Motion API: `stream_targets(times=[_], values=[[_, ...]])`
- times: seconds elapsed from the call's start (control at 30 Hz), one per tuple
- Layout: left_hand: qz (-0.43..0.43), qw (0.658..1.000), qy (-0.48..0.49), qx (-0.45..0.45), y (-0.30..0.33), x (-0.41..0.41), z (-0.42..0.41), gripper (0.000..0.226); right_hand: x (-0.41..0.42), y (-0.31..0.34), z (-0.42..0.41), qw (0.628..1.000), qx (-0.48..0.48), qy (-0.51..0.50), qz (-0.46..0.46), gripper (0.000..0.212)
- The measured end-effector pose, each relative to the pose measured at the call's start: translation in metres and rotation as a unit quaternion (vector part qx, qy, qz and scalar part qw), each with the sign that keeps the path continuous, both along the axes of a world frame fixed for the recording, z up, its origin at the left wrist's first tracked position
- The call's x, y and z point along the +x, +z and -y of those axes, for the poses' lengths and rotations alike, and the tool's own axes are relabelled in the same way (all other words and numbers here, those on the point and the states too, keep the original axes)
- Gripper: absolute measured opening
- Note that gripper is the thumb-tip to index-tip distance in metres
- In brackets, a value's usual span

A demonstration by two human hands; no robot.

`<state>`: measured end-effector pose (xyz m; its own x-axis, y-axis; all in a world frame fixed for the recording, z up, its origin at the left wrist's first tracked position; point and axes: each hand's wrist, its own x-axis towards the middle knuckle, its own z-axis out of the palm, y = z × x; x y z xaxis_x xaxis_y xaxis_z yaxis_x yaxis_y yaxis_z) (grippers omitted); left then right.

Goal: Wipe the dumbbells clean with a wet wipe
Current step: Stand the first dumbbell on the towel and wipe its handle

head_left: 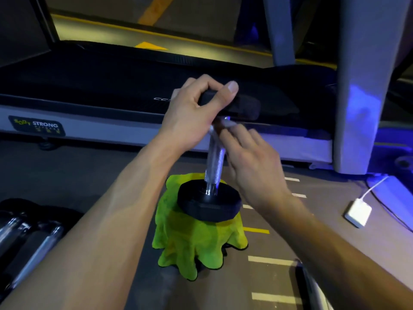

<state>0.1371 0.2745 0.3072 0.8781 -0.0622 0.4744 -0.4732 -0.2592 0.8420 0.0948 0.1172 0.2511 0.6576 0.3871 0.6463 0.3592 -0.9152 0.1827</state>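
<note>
A dumbbell (214, 166) with black round ends and a chrome handle stands nearly upright, its lower end (209, 203) resting on a green cloth (196, 240) draped over something hidden. My left hand (196, 110) grips the black upper end from above. My right hand (248, 157) is at the top of the chrome handle, fingers pressing a small pale wet wipe (228, 124) against the metal. The wipe is mostly hidden by my fingers and blurred.
A treadmill (89, 90) with a grey side rail runs across behind the dumbbell. More dumbbells (29, 238) with chrome handles lie at the lower left. A white power adapter (358, 212) with cable lies on the floor at the right. A grey upright post (366, 86) stands at right.
</note>
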Motion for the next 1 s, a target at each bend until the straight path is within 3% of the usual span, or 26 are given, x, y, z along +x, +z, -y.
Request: stream_targets(times=[0.07, 0.1, 0.3, 0.43, 0.73, 1.0], values=[[0.003, 1.000, 0.006, -0.002, 0.001, -0.001, 0.000, 0.028, -0.017, -0.017, 0.002, 0.999, 0.006, 0.006, -0.042, 0.064], [0.002, 1.000, 0.008, -0.002, 0.000, -0.002, 0.000, 0.027, -0.022, -0.022, 0.002, 0.999, 0.016, 0.007, -0.045, 0.066], [-0.005, 1.000, 0.004, 0.005, -0.001, -0.003, -0.002, 0.028, -0.015, -0.014, -0.022, 0.988, 0.150, -0.006, -0.039, 0.047], [0.016, 1.000, 0.005, 0.001, -0.003, 0.000, -0.003, 0.026, -0.027, -0.032, -0.019, 0.978, 0.193, 0.022, -0.073, 0.059], [0.056, 0.998, -0.006, 0.008, -0.013, 0.017, -0.012, 0.020, -0.012, -0.035, -0.020, 0.928, 0.325, 0.097, -0.157, 0.059], [0.046, 0.999, -0.015, 0.006, -0.013, 0.025, -0.015, 0.036, -0.025, -0.040, -0.002, 0.895, 0.337, 0.169, -0.238, 0.048]])
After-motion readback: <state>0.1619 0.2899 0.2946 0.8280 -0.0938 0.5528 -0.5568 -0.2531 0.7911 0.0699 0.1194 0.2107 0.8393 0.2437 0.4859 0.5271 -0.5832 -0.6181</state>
